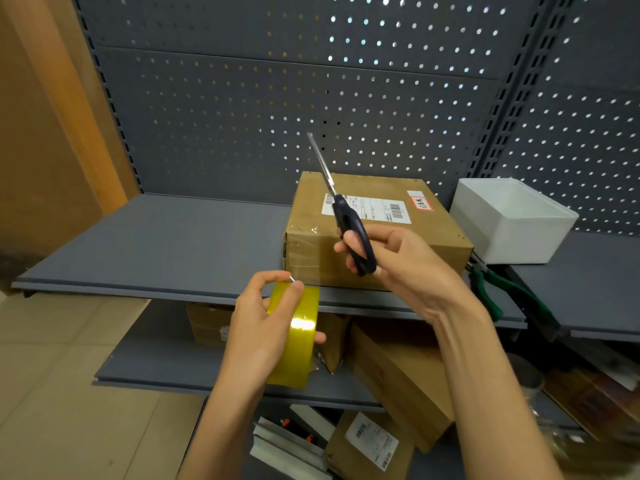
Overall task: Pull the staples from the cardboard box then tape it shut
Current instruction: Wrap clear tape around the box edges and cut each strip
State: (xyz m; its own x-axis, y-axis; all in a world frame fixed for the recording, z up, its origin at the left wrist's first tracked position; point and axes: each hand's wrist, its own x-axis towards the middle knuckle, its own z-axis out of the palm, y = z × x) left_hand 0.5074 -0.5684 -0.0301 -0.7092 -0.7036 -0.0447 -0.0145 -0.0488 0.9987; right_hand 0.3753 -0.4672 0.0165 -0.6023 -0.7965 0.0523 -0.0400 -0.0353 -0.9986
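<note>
- The cardboard box (377,233) sits flat on the grey shelf (156,244), flaps down, at about 1 o'clock from the left hand; nobody holds it. It looks stiff-walled and probably light, likely to slide if pressed, so brace a top corner.
- The roll of yellow tape (294,336) is glossy, light and rigid; best held through the core.
- The left hand (256,327) holds the roll, fingertips pinching at its top edge, apparently picking at the tape end.
- The right hand (398,261) grips the handles of the scissors (346,216), blades together, pointing to 11 o'clock.
- At 3 o'clock from the box: a white tub (512,220) and green-handled pliers (498,289).
</note>
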